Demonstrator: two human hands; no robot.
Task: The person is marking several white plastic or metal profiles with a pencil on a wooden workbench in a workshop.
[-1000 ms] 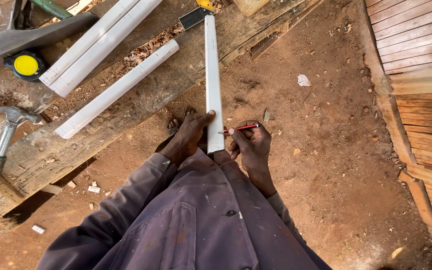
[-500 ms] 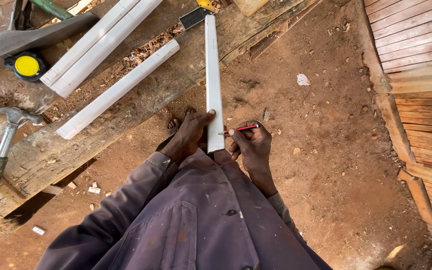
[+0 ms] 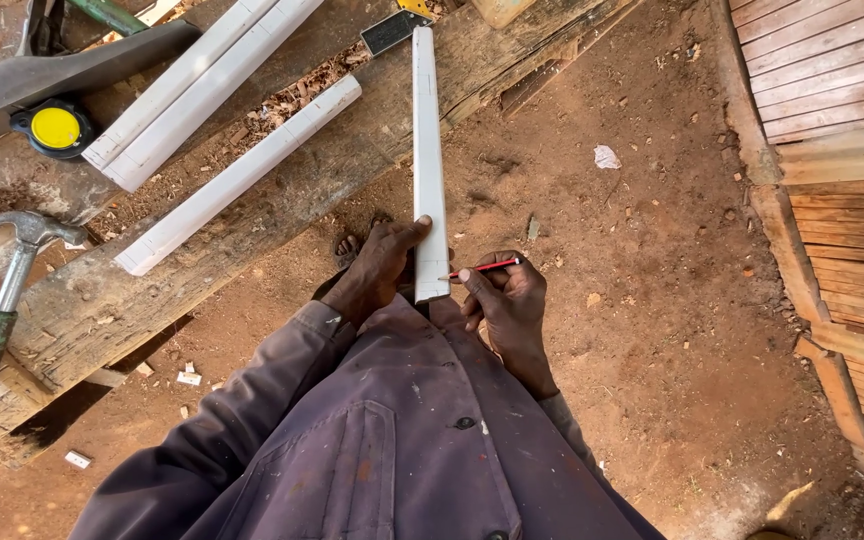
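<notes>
Nothing has moved: left hand grips white strip, right hand pinches red pencil over dirt floor.

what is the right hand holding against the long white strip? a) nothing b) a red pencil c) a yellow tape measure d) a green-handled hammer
b: the right hand grips a thin red pencil with its tip at the long white strip, which the left hand steadies.
</notes>
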